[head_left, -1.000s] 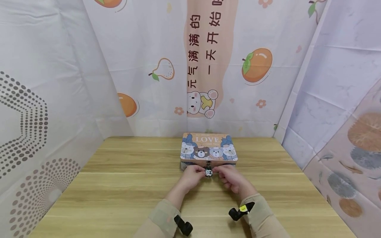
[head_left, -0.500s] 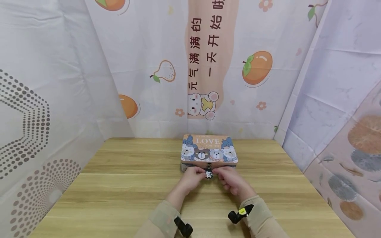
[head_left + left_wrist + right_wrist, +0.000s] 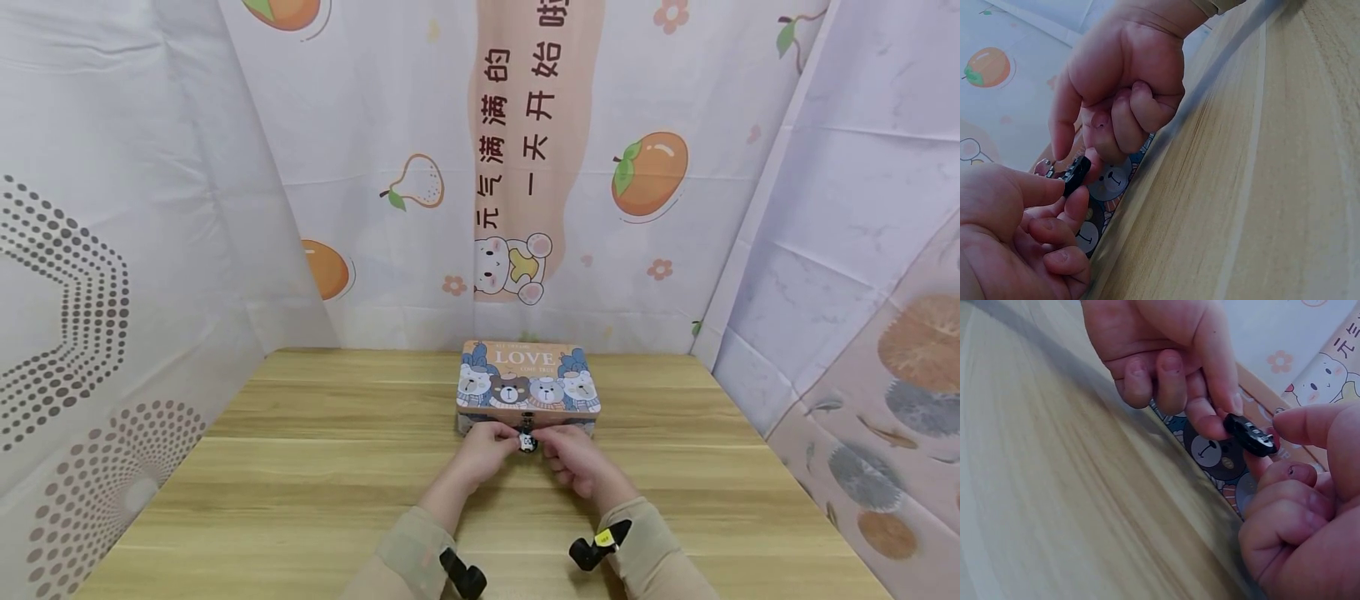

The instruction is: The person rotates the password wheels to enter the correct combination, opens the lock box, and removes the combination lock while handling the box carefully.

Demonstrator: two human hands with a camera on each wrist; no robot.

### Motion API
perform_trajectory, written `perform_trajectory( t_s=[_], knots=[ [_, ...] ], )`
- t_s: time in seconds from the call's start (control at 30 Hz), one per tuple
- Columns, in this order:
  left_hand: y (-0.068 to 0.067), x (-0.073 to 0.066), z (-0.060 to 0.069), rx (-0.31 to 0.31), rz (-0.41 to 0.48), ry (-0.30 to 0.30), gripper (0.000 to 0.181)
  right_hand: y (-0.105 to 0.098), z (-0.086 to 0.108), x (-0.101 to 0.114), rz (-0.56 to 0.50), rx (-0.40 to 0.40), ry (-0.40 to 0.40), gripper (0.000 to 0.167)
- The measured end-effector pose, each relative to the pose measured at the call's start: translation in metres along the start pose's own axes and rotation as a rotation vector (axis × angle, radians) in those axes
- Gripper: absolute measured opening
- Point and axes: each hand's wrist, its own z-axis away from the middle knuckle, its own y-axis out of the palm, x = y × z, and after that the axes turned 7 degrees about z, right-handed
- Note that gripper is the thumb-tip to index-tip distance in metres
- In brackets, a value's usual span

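A small black padlock (image 3: 528,443) with a white cartoon face hangs at the front clasp of a rectangular tin box (image 3: 528,383). Bears and the word LOVE decorate the box's closed lid. My left hand (image 3: 483,450) pinches the padlock from the left between thumb and fingers. From the other side, my right hand (image 3: 576,457) holds its thumb and index finger at the padlock, the other fingers curled in. Small light marks line the edge of the padlock (image 3: 1250,434) in the right wrist view. Fingers partly hide the clasp.
The box stands near the back edge of a wooden table (image 3: 330,467). Behind it hangs a white curtain (image 3: 405,250) printed with fruit and writing, and more patterned cloth flanks both sides. Black wrist cameras (image 3: 465,575) sit on the sleeves.
My right hand has shifted slightly left, its fingers closer over the padlock. My left hand keeps its pinch on the padlock. The head view has tilted slightly.
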Motion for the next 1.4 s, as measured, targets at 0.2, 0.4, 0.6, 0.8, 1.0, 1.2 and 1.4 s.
perform_trajectory(
  t_s=[0.2, 0.4, 0.6, 0.8, 1.0, 1.2, 1.4],
  knots=[
    [0.0, 0.0002, 0.0, 0.004, 0.005, 0.005, 0.01, 0.0034, 0.0011, -0.001, -0.007, 0.011, -0.014, 0.026],
    [0.0001, 0.0005, -0.0005, 0.005, -0.001, 0.004, 0.01, 0.006, 0.0005, -0.0015, 0.005, 0.008, -0.01, 0.018],
    [0.0011, 0.0006, -0.0007, 0.005, 0.001, -0.006, 0.009, 0.0084, 0.0007, -0.0012, 0.01, 0.02, -0.008, 0.019],
    [0.0018, -0.0001, 0.0, 0.01, 0.014, 0.0, 0.009, 0.0096, 0.0013, -0.0012, 0.012, 0.026, -0.006, 0.017],
    [0.0021, -0.0008, 0.0008, 0.007, 0.015, 0.002, 0.009, 0.0092, 0.0025, -0.0012, 0.046, 0.039, -0.018, 0.022],
    [0.0015, -0.0008, 0.0017, 0.006, 0.011, 0.014, 0.009, 0.0092, 0.0034, -0.0012, 0.057, 0.055, -0.028, 0.024],
    [0.0013, -0.0001, 0.0011, 0.002, 0.014, 0.024, 0.009, 0.0096, 0.002, -0.0018, 0.056, 0.046, -0.022, 0.025]
  ],
)
